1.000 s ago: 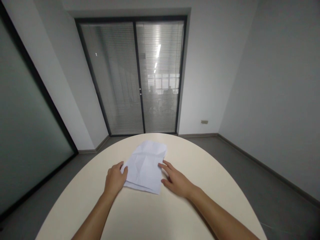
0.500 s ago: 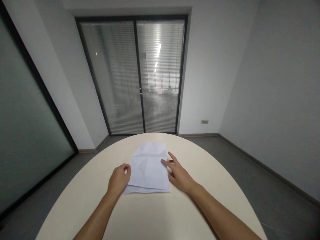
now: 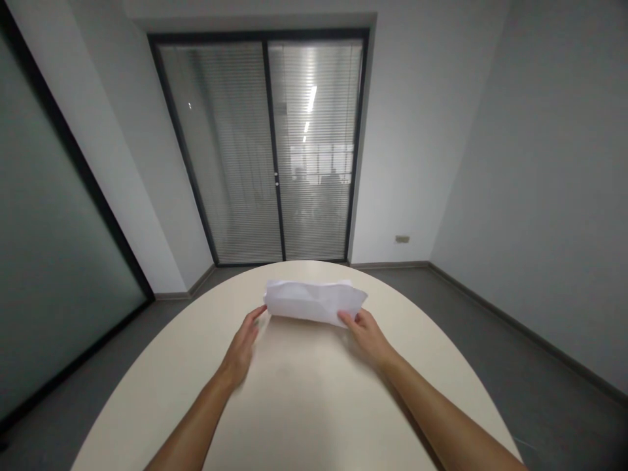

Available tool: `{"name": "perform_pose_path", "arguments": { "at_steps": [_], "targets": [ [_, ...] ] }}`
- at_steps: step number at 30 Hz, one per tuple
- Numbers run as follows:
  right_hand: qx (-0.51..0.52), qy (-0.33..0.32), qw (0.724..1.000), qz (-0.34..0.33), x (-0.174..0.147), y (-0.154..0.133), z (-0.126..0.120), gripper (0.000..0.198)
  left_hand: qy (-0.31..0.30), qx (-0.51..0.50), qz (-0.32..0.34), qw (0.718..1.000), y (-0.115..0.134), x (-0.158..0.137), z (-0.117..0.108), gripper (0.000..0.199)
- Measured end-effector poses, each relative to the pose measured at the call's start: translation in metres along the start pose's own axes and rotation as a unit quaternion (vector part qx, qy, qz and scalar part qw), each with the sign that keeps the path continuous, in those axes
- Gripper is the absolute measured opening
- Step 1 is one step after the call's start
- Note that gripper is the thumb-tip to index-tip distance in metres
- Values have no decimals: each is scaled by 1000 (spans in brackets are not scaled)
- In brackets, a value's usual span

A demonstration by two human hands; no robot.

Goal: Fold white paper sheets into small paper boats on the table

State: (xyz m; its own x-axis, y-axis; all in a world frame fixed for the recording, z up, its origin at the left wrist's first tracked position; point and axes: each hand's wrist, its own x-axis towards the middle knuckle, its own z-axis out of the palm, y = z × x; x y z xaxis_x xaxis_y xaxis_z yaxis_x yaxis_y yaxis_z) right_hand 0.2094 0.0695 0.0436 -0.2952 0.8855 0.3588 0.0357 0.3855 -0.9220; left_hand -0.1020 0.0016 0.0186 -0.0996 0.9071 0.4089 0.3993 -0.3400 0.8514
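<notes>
A creased sheet of white paper [image 3: 307,301] is tilted up from the table toward its far side, seen as a wide, low band with a shadow below it. My right hand [image 3: 366,333] grips its near right corner, thumb on the front face and fingers behind. At the left end, my left hand [image 3: 240,347] has its fingers stretched out, with the fingertips at the paper's edge; whether they press on it I cannot tell.
The round cream table [image 3: 294,405] curves away to both sides. Beyond its far edge stand glass panels with blinds [image 3: 314,216] in a dark frame. A wall socket [image 3: 401,239] sits low on the white wall, above the grey floor [image 3: 540,366].
The paper lay flat and now stands tilted up, farther from me. My right hand has closed on its right corner. My left hand has opened out and reached slightly forward.
</notes>
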Motion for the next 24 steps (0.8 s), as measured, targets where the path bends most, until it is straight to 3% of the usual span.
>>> {"name": "perform_pose_path", "arguments": {
  "at_steps": [4, 8, 10, 13, 16, 22, 24],
  "targets": [
    [93, 41, 994, 47, 0, -11, 0, 62, -34, -22, 4, 999, 14, -3, 6, 69],
    [178, 68, 979, 77, 15, -11, 7, 62, -74, -28, -16, 997, 12, 12, 17, 54],
    [205, 81, 972, 83, 23, -9, 9, 61, -34, -11, -21, 999, 12, 18, 23, 53],
    [230, 93, 965, 83, 29, -9, 8, 58, 12, -18, 9, 1000, 14, 21, 29, 80],
    [254, 93, 959, 85, 27, -13, 4, 54, -15, -69, 4, 998, 15, 18, 32, 95],
    [311, 132, 938, 74, 26, -14, 0, 47, -107, -191, -81, 972, 24, 16, 40, 62],
    [307, 160, 935, 74, 31, -11, -1, 48, -100, -198, -103, 970, 31, 17, 43, 58]
  ]
}}
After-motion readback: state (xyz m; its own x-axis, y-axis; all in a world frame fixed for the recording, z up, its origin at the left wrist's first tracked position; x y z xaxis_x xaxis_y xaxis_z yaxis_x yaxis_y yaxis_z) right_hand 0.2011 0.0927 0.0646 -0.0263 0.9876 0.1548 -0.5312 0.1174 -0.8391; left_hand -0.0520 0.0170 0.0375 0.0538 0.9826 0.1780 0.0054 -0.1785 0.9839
